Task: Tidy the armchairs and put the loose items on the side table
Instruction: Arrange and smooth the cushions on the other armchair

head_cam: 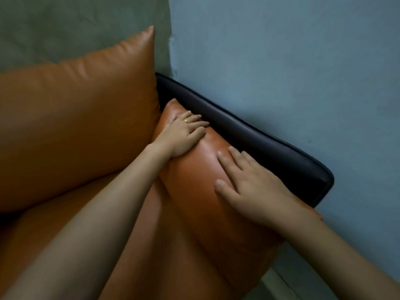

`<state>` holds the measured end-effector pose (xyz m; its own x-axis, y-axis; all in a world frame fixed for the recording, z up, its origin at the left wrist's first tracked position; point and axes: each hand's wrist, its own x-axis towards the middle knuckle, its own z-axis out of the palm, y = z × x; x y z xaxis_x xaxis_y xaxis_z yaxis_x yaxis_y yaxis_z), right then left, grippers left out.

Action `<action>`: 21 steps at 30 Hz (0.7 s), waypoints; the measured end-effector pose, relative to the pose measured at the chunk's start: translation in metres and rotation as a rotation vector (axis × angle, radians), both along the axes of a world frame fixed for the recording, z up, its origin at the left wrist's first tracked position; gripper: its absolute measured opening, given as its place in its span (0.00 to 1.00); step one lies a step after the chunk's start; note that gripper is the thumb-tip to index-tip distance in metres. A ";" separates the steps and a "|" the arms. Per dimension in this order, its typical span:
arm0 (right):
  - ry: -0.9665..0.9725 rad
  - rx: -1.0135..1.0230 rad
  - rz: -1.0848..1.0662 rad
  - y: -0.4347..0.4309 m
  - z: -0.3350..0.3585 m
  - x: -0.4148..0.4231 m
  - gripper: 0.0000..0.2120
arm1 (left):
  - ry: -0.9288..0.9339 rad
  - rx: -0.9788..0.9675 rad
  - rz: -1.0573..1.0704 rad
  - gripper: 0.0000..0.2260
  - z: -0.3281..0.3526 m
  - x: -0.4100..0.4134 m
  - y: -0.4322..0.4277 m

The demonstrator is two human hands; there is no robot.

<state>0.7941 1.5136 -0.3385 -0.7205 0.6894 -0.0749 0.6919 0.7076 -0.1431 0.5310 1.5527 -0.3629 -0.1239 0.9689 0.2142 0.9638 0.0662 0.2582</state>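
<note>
Two bare arms reach over the orange seat cushion [129, 245]. Left hand [181, 135] and right hand [253, 187] lie flat and open on the small orange side cushion [201, 174], likely pressing it snug against the dark armrest [259, 144]. No side table shows.

My left hand [184, 135] lies palm down with fingers spread flat, a gold ring [186, 121] on one finger, its bare forearm stretched out long ahead of me. My right hand [253, 187] lies nearer to me and to the right of it, palm down too, fingers splayed and pointing toward the left hand, the two apart.
</note>
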 end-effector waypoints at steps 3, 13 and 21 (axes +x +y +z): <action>-0.036 0.019 -0.022 -0.010 0.001 0.021 0.33 | 0.010 -0.079 0.096 0.23 0.001 -0.024 0.008; 0.369 0.174 -0.012 -0.049 -0.066 0.105 0.32 | -0.341 -0.098 0.433 0.27 0.008 0.030 -0.024; 0.874 0.217 -0.185 -0.085 -0.095 0.077 0.39 | -0.334 0.019 0.214 0.25 -0.032 0.119 -0.155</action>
<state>0.8709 1.4283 -0.4339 -0.3361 0.7347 0.5893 0.5051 0.6687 -0.5457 0.6504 1.3978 -0.3947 -0.3889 0.9098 0.1452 0.7912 0.2490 0.5586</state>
